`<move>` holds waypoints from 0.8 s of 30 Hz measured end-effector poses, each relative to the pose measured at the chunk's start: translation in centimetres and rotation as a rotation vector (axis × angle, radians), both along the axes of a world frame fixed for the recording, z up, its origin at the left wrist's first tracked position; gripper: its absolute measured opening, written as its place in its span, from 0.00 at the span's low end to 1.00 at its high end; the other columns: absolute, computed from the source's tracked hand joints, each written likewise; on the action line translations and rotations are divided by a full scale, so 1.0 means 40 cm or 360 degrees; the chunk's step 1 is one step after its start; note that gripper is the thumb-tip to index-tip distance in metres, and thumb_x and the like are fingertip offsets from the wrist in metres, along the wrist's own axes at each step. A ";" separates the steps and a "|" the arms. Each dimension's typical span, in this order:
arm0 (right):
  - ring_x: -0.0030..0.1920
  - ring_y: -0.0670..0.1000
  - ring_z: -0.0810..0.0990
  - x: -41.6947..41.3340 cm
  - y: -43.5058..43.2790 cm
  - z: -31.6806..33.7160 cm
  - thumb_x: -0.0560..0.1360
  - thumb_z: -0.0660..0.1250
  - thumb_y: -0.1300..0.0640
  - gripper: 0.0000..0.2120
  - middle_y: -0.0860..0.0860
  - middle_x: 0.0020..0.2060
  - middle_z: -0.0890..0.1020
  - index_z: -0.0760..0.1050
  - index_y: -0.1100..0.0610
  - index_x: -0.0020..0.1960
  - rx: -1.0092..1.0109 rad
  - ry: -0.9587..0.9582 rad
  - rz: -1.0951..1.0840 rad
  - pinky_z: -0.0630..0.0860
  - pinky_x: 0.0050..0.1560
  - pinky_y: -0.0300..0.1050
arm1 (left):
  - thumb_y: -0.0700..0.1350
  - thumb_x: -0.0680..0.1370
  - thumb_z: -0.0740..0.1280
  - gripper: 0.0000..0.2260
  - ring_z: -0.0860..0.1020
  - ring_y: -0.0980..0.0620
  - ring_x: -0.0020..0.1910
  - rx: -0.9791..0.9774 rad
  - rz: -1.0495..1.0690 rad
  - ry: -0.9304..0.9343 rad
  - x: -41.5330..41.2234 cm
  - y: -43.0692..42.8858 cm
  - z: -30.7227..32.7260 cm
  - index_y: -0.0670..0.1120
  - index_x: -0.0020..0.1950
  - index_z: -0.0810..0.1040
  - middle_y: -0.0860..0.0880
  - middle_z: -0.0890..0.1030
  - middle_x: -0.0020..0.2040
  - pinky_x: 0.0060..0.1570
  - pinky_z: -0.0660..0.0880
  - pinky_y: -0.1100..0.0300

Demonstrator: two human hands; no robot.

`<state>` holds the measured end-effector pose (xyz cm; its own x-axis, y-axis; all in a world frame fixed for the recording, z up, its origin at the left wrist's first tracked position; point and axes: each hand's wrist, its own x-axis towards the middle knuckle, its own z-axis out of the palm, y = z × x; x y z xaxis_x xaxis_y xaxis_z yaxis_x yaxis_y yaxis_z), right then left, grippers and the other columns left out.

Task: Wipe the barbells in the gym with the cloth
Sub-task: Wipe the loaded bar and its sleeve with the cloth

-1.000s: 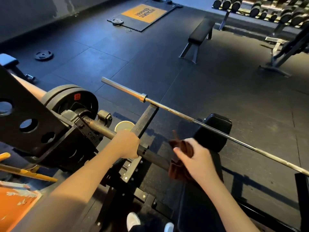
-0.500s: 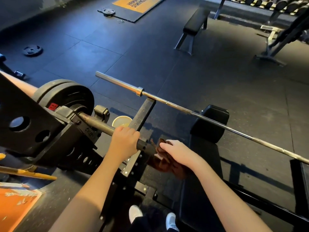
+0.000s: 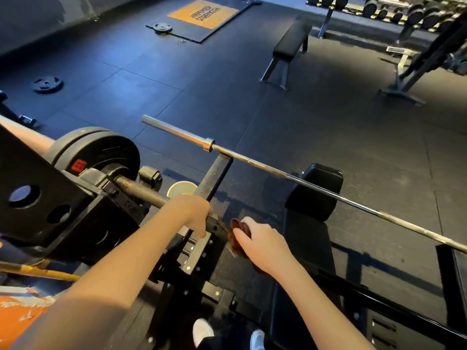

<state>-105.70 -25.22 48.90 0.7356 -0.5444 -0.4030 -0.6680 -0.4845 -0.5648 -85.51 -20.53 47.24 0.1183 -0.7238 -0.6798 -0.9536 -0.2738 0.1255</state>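
A dark, rusty barbell (image 3: 141, 192) rests on a black rack at the lower left, loaded with black weight plates (image 3: 101, 152). My left hand (image 3: 192, 209) grips its shaft from above. Just right of it, my right hand (image 3: 257, 239) presses a dark brown cloth (image 3: 236, 236) wrapped around the same shaft, nearly touching the left hand. A second, bare silver barbell (image 3: 278, 173) lies across the rack beyond, running from upper left to lower right.
A black padded bench (image 3: 313, 193) sits under the silver bar. A paper cup (image 3: 182, 189) stands on the floor by a rack upright (image 3: 214, 178). Farther off are a flat bench (image 3: 290, 41), loose plates (image 3: 46, 84) and a dumbbell rack (image 3: 394, 6).
My right hand has slid the cloth leftward along the dark barbell's shaft, from well right of the left hand to right beside it. The left hand has kept its grip.
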 end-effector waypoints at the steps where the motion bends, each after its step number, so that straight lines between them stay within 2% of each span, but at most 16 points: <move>1: 0.49 0.44 0.79 -0.016 0.001 0.000 0.83 0.54 0.45 0.12 0.44 0.48 0.79 0.70 0.48 0.60 0.0028 -0.0013 -0.0023 0.76 0.53 0.42 | 0.48 0.72 0.70 0.08 0.77 0.53 0.42 0.0017 -0.0052 -0.0081 -0.004 -0.002 -0.005 0.49 0.49 0.76 0.51 0.78 0.43 0.46 0.75 0.59; 3: 0.46 0.38 0.78 -0.083 0.007 -0.001 0.82 0.56 0.45 0.11 0.41 0.47 0.78 0.71 0.46 0.61 -0.0007 -0.0042 -0.0092 0.73 0.49 0.34 | 0.51 0.74 0.67 0.07 0.75 0.55 0.38 -0.0142 -0.0118 -0.0246 -0.013 0.018 -0.010 0.49 0.48 0.78 0.53 0.78 0.40 0.37 0.69 0.63; 5: 0.47 0.37 0.77 -0.155 0.020 -0.005 0.81 0.59 0.44 0.11 0.39 0.47 0.78 0.72 0.44 0.60 -0.0186 -0.0046 -0.0170 0.73 0.49 0.33 | 0.53 0.76 0.65 0.09 0.74 0.56 0.38 -0.0358 -0.0165 -0.0373 -0.017 0.049 -0.023 0.50 0.50 0.77 0.54 0.77 0.40 0.37 0.66 0.63; 8: 0.46 0.40 0.77 -0.176 0.026 -0.012 0.81 0.57 0.43 0.11 0.41 0.47 0.77 0.71 0.44 0.60 -0.0434 0.0095 -0.0151 0.73 0.49 0.35 | 0.55 0.77 0.63 0.09 0.73 0.55 0.37 -0.0608 -0.0234 -0.0511 -0.022 0.071 -0.039 0.51 0.50 0.75 0.54 0.76 0.40 0.39 0.66 0.61; 10: 0.43 0.41 0.77 -0.126 0.019 -0.011 0.81 0.55 0.43 0.11 0.42 0.44 0.77 0.71 0.46 0.57 -0.0349 0.0073 -0.0172 0.74 0.45 0.38 | 0.56 0.77 0.63 0.09 0.72 0.54 0.37 -0.0742 -0.0226 -0.0539 -0.022 0.076 -0.055 0.51 0.48 0.74 0.54 0.76 0.40 0.40 0.65 0.60; 12: 0.40 0.43 0.75 -0.044 0.014 -0.010 0.82 0.54 0.44 0.12 0.42 0.42 0.76 0.71 0.48 0.57 -0.0247 0.0020 -0.0100 0.71 0.40 0.39 | 0.55 0.74 0.66 0.09 0.71 0.54 0.34 -0.0874 -0.0214 -0.0558 -0.022 0.084 -0.070 0.52 0.42 0.70 0.54 0.73 0.36 0.38 0.64 0.60; 14: 0.42 0.47 0.76 0.029 0.016 -0.013 0.83 0.53 0.44 0.12 0.45 0.43 0.77 0.71 0.49 0.57 -0.0167 -0.0003 -0.0008 0.69 0.41 0.42 | 0.53 0.66 0.74 0.15 0.69 0.53 0.26 -0.0987 -0.0236 -0.0537 -0.022 0.091 -0.083 0.51 0.34 0.68 0.53 0.72 0.28 0.34 0.61 0.60; 16: 0.45 0.49 0.78 0.048 0.022 -0.016 0.83 0.53 0.43 0.12 0.46 0.44 0.78 0.70 0.48 0.56 -0.0099 -0.0025 -0.0010 0.72 0.45 0.45 | 0.49 0.61 0.78 0.17 0.68 0.52 0.22 -0.1101 -0.0152 -0.0539 -0.024 0.098 -0.090 0.49 0.29 0.69 0.52 0.70 0.24 0.32 0.59 0.61; 18: 0.45 0.45 0.78 -0.002 0.023 -0.014 0.82 0.54 0.43 0.11 0.43 0.45 0.78 0.70 0.46 0.58 -0.0104 -0.0046 -0.0051 0.75 0.47 0.44 | 0.46 0.63 0.77 0.15 0.68 0.51 0.22 -0.1216 -0.0121 -0.0553 -0.027 0.103 -0.106 0.48 0.29 0.69 0.51 0.70 0.24 0.33 0.59 0.61; 20: 0.43 0.40 0.76 -0.090 0.020 -0.012 0.82 0.55 0.42 0.10 0.42 0.44 0.77 0.69 0.44 0.59 -0.0162 0.0000 -0.0130 0.73 0.43 0.38 | 0.43 0.64 0.75 0.13 0.68 0.50 0.23 -0.1335 -0.0109 -0.0556 -0.034 0.105 -0.108 0.47 0.30 0.69 0.49 0.70 0.24 0.33 0.60 0.60; 24: 0.42 0.41 0.76 -0.143 0.017 -0.011 0.81 0.56 0.43 0.10 0.43 0.44 0.77 0.71 0.45 0.57 -0.0343 0.0091 -0.0183 0.69 0.39 0.35 | 0.42 0.66 0.73 0.12 0.68 0.49 0.24 -0.1502 -0.0050 -0.0598 -0.038 0.105 -0.115 0.46 0.30 0.70 0.48 0.70 0.25 0.34 0.60 0.59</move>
